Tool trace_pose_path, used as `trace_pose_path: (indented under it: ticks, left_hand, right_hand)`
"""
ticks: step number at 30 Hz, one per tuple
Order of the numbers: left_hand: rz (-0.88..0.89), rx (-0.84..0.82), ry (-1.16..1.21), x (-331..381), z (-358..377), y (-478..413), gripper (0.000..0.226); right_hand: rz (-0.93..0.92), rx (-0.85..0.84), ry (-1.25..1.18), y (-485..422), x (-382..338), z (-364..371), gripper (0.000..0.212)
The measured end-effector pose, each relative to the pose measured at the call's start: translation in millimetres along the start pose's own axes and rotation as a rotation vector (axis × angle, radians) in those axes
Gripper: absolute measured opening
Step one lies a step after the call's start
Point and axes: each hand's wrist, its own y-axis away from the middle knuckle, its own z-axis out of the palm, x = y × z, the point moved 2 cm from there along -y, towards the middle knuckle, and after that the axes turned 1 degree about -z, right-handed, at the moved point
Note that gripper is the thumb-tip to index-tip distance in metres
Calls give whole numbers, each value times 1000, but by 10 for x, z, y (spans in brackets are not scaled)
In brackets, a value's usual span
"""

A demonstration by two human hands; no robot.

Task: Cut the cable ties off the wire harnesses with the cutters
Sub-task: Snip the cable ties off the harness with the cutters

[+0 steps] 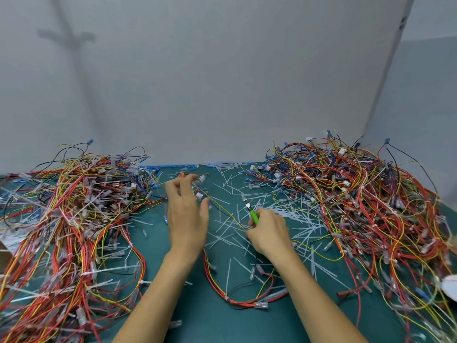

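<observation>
My right hand (268,232) grips the green-handled cutters (251,210), whose metal tip points up and to the left over the mat. My left hand (186,211) hovers with loosely spread fingers over the far end of a loose wire harness (237,293). That harness is red, yellow and black; it runs from under my left fingers, past my right hand, and loops toward me between my forearms. White connectors (200,194) lie just beside my left fingertips. Whether those fingers touch the wires is unclear.
A large tangled pile of harnesses (74,219) fills the left of the green mat (210,325), and another pile (366,206) fills the right. Cut white cable ties (230,233) litter the middle. A grey wall stands behind. A white round object (451,287) sits at the right edge.
</observation>
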Motion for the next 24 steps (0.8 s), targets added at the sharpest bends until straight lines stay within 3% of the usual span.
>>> trace_pose_path:
  ticks: [2,4,6,9,12,16,21,24]
  left_hand:
    - [150,3,58,79,13,25,28]
    - [169,-93,25,148,68,79,12]
    - [-2,-334,-10,143,192,162,32]
    - [-428,-530,264,81,304,234,38]
    - [-734,-450,579,-20,297,196,37]
    - [-821,-391,721,-74,251,121,26]
    - [-871,-461,846,-67,205,117,19]
    - [-914,-427,970,-60,185,79,21]
  right_hand:
    - [6,22,-78,-15,7,-40,8]
    - [1,65,-187,-23,0,-94,10]
    - [-25,97,-320,-8,-34,-136,16]
    - [-87,91,-433,27,-98,-149,20]
    - [-195,45,-407,52,-142,-106,20]
    - [-279,36,-421,72,-173,-37,18]
    - [-226,206,-986,71,-189,-120,13]
    - [-222,343,-1328,49,-144,-264,21]
